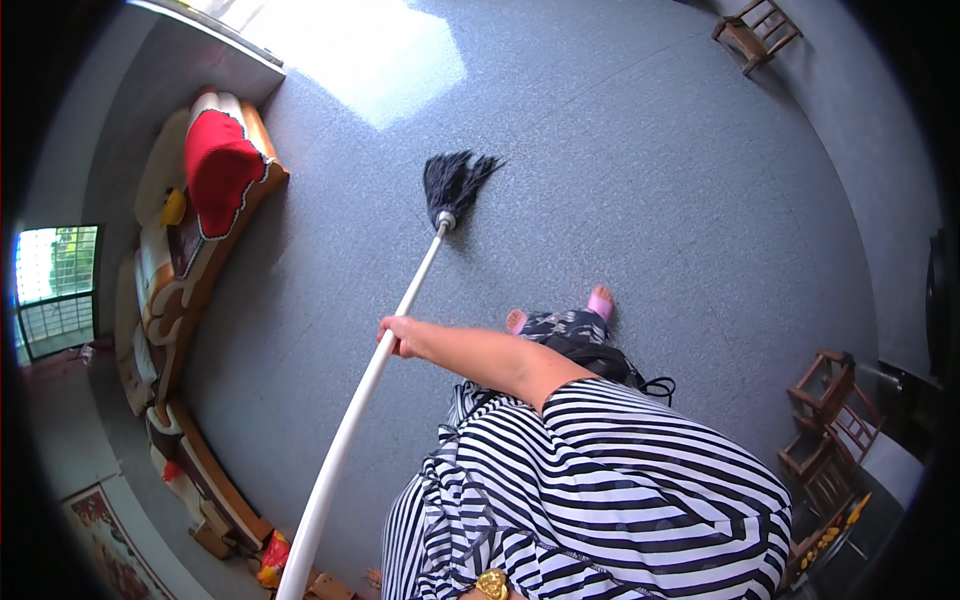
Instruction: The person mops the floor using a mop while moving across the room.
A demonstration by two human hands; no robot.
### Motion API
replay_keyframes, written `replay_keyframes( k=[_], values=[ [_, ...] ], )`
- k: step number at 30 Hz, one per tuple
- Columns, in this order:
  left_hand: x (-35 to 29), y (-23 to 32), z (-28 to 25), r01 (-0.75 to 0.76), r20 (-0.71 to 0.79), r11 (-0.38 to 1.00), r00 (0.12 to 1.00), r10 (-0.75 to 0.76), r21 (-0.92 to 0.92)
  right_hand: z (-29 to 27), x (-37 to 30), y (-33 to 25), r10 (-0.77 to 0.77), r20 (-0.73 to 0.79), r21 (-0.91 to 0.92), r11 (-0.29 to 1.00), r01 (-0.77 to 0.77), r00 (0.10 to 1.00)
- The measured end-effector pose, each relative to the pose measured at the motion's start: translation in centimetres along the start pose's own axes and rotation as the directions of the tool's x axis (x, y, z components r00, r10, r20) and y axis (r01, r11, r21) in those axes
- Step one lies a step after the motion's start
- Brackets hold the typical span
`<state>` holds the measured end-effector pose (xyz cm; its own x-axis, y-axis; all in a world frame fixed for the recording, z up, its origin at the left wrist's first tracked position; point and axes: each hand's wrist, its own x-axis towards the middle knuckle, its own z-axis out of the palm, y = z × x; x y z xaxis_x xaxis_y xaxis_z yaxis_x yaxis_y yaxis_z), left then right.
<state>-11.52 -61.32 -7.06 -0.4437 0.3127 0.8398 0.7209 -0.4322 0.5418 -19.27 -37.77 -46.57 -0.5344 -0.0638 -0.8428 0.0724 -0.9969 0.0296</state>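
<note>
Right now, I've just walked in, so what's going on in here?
A person in a black-and-white striped top is holding a mop, with the right hand closed around its white handle. The mop's dark strands are down on the grey floor, ahead of the person's pink slippers and a little to the left. Off to the left stands a sofa with a red cloth draped over part of it.

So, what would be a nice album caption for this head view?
Fingers of the right hand grip a white-handled mop with dark strands on a grey floor.
</note>
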Motion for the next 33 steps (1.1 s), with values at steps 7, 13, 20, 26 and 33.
replay_keyframes(
  k=[7,13,20,26,33],
  values=[
    [-1.5,-3.8,-6.1,-0.138,-0.081,0.641,0.951,0.299,0.755,-3.7,-2.8,1.1,-0.124,-0.117,-0.101,0.989,0.113,0.985],
    [-3.1,-5.2,-3.7,0.211,-0.391,0.868,0.920,-0.020,0.450,-8.2,-3.9,-3.0,-0.375,-0.188,-0.126,0.926,0.356,0.908],
    [-2.7,-7.9,3.5,0.090,-0.150,0.973,0.987,-0.058,0.213,-16.5,-9.3,-8.6,-0.444,-0.300,0.070,0.872,0.484,0.844],
    [-1.3,-9.0,14.7,0.150,0.025,0.987,0.989,-0.149,-0.052,-26.2,-15.3,-12.8,-0.528,-0.360,0.303,0.714,0.631,0.770],
    [-1.6,-8.9,27.6,0.212,0.362,0.806,0.932,0.002,-0.553,-40.0,-23.6,-13.5,-0.553,-0.513,0.439,0.488,0.755,0.656]
  ],
)
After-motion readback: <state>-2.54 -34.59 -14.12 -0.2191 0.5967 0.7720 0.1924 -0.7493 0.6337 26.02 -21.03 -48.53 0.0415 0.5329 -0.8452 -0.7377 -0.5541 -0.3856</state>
